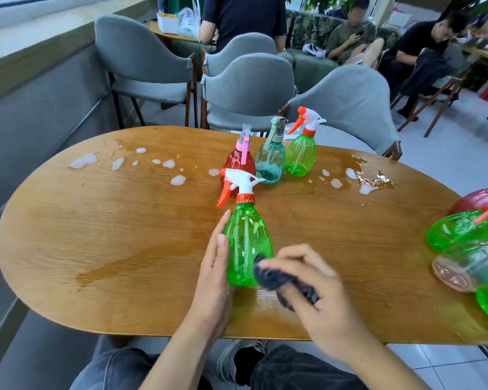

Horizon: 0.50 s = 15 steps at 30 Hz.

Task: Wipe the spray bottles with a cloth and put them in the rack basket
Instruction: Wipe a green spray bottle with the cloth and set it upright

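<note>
Left hand [214, 273] against green spray bottle [247, 243]; right hand [319, 294], blurred, apparently pinching dark cloth [282, 280].

Your left hand [213, 274] was flat, with straight fingers pressed against the side of the bottle [247, 243]. Your right hand [319, 294] pinched the dark cloth [276, 277] with curled fingers.

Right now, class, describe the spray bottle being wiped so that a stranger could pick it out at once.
Start at the oval wooden table and look to its near edge, between the two hands. The green spray bottle stands upright there, the left hand flat against its side and the right hand pressing a dark cloth to it. It stands alone, nearer than the three bottles grouped behind.
</note>
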### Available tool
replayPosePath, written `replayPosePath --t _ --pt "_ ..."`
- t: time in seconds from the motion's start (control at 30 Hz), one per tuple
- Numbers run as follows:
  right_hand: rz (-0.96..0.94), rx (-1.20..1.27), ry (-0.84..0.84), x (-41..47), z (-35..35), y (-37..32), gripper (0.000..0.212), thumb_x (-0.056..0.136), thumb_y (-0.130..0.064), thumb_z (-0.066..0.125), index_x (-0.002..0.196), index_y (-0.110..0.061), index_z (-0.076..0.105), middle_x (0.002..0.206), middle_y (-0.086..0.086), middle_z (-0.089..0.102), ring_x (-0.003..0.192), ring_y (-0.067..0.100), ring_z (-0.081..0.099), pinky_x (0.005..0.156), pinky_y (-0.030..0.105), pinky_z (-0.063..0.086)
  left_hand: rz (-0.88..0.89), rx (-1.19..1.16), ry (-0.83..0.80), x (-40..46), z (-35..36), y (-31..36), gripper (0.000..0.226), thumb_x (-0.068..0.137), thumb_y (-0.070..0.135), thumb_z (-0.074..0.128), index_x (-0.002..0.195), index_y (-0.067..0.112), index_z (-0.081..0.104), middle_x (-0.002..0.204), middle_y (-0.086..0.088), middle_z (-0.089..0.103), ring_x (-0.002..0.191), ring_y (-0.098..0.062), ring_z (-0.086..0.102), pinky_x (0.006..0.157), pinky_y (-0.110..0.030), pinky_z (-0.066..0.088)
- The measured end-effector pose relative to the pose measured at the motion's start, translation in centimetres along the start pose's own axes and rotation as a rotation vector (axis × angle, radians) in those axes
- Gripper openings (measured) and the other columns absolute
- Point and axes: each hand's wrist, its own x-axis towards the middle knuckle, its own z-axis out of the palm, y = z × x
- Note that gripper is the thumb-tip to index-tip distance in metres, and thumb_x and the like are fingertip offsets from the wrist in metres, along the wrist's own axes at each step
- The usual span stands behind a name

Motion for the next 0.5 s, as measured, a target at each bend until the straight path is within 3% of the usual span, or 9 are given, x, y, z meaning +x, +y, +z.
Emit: replayPosePath --t 0.07,0.17,0.33,0.43,0.5 --pt "0.138 0.057 0.211 0.8 -0.1 0.3 0.035 0.103 -0.017 0.062 0.123 -0.045 0.070 0.122 -0.016 0.061 0.121 0.011 0.060 0.101 0.018 0.046 -0.022 -0.028 -0.005 0.0 0.0 -0.1 0.086 0.076 0.074 0.081 0.151 0.043 0.052 0.145 -0.002 0.067 0.126 -0.030 0.069 0.080 -0.044 0.061" --pt "0.230 0.112 0.237 1.4 0.6 0.6 0.033 0.104 -0.012 0.061 0.126 -0.036 0.068 0.123 -0.014 0.062 0.123 0.012 0.061 0.105 0.024 0.047 -0.063 -0.071 -0.012 0.1 -0.2 -0.3 0.086 0.069 0.066 0.091 0.141 0.034 0.057 0.131 -0.008 0.071 0.106 -0.031 0.071 0.064 -0.042 0.059" --pt "0.212 0.209 0.144 1.6 1.0 0.0 0.040 0.102 -0.008 0.063 0.124 -0.041 0.069 0.125 -0.014 0.066 0.125 0.012 0.061 0.105 0.024 0.048 -0.060 -0.134 -0.043 0.5 -0.5 -0.7 0.041 0.108 0.045 0.055 0.141 0.022 0.065 0.123 -0.011 0.072 0.093 -0.021 0.069 0.058 -0.028 0.055" --pt "0.288 0.396 0.251 3.6 0.0 -0.4 0.045 0.099 -0.006 0.065 0.118 -0.047 0.070 0.121 -0.018 0.073 0.118 0.004 0.066 0.101 0.023 0.052 -0.081 -0.140 -0.066 0.4 -0.4 -0.4 0.043 0.113 0.041 0.037 0.149 0.033 0.059 0.135 -0.003 0.072 0.102 -0.024 0.075 0.057 -0.035 0.059" --pt "0.219 0.289 0.289 5.5 -0.9 -0.5 0.041 0.100 -0.005 0.066 0.122 -0.040 0.068 0.120 -0.016 0.073 0.118 0.005 0.066 0.103 0.024 0.052 -0.088 -0.134 -0.060 0.3 -0.3 -0.2 0.046 0.112 0.045 0.032 0.152 0.038 0.053 0.141 -0.001 0.069 0.112 -0.027 0.075 0.060 -0.040 0.062"
